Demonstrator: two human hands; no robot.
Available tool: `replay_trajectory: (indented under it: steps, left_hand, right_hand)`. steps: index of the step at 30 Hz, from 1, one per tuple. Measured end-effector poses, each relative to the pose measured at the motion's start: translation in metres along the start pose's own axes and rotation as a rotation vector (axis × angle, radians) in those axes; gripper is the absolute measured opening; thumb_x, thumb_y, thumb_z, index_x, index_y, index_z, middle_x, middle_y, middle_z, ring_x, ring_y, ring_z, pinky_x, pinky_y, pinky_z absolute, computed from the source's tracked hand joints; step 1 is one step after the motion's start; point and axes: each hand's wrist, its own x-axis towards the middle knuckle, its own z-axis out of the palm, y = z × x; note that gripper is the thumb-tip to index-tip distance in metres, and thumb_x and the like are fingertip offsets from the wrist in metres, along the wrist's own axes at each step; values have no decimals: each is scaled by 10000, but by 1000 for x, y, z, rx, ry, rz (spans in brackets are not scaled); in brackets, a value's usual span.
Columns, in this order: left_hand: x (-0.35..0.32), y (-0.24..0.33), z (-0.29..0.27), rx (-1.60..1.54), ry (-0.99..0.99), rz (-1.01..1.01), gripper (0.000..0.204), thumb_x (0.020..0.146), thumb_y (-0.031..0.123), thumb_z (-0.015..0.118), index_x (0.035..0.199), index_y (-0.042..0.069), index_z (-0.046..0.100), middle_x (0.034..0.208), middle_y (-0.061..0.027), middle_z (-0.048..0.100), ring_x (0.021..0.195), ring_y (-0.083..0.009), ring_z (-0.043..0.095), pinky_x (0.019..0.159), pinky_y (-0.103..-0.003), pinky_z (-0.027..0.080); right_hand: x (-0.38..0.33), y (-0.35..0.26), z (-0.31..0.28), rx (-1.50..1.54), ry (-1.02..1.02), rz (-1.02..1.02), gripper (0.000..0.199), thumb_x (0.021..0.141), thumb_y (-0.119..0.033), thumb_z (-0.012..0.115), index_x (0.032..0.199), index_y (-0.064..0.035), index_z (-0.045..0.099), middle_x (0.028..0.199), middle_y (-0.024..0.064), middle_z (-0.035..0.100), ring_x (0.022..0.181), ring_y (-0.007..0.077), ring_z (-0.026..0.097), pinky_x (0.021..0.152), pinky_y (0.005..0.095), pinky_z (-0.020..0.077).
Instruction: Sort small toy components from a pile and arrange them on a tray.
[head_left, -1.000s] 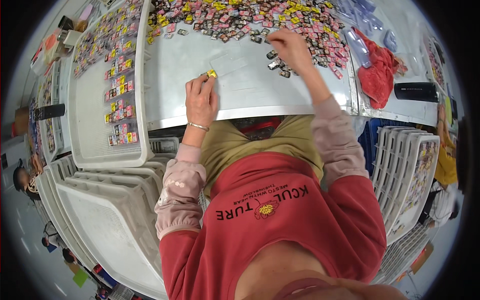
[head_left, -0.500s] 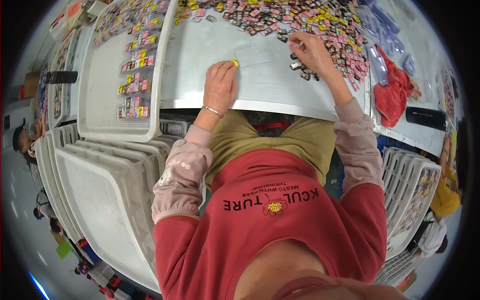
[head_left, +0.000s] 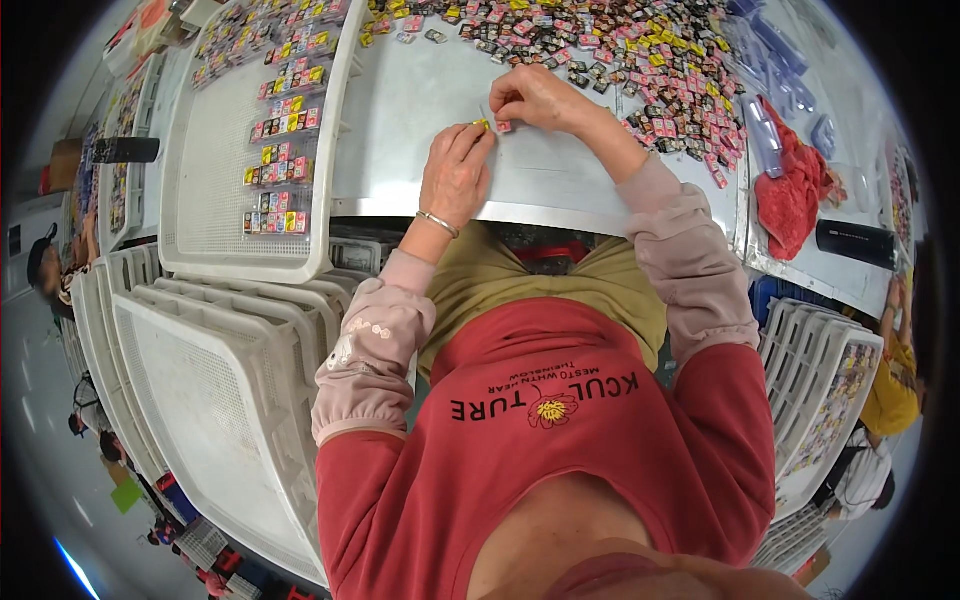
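Pinched between the left hand's (head_left: 457, 172) fingertips is a small yellow piece (head_left: 482, 124); the right hand (head_left: 535, 97) nips a small pink piece (head_left: 504, 127) just beside it. Both meet over the bare white table (head_left: 420, 120), near the heap of small packets (head_left: 640, 60).

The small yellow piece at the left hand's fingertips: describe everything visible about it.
The small yellow piece is tiny, bright yellow and roughly blocky; finer detail is too small to tell. It sits at the fingertips of the left hand, just above the pale table surface. The right hand meets it from the other side, pinching a small pink piece right beside it. Whether the two pieces touch cannot be told. The heap of similar pieces lies further back.
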Motion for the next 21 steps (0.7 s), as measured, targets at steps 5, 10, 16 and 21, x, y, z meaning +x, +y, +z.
replay_trajectory:
  steps: [5,10,16,21]
  left_hand:
    - [0,-4,7,-39,9,10,415,668,-47,582,1080,1,598,1122,-121,568,1064,-301,517,916,-385,440]
    - [0,-3,3,-78,-11,-6,430,677,-48,573,1101,15,601,1112,-122,569,1063,-307,516,913,-386,441]
    - [4,0,2,-31,-36,-21,407,725,-51,552,1115,49,612,1071,-117,571,1004,-322,522,863,-388,447]
    - [3,3,2,-1,-61,-23,480,698,-53,532,1162,51,591,1091,-116,561,1033,-307,513,891,-397,421]
  right_hand:
    - [0,7,13,-163,85,-19,43,708,-40,649,747,-21,651,719,132,651,660,262,633,618,345,494]
    - [-26,-9,55,-309,384,-47,152,727,-19,598,865,-45,654,834,157,665,763,339,636,680,403,510]
    - [-58,-14,26,101,439,60,182,821,-45,571,997,-40,619,948,147,658,891,333,622,716,373,503]
    - [-122,22,-43,-426,622,135,147,798,-97,634,932,-40,652,929,116,645,888,324,607,767,369,491]
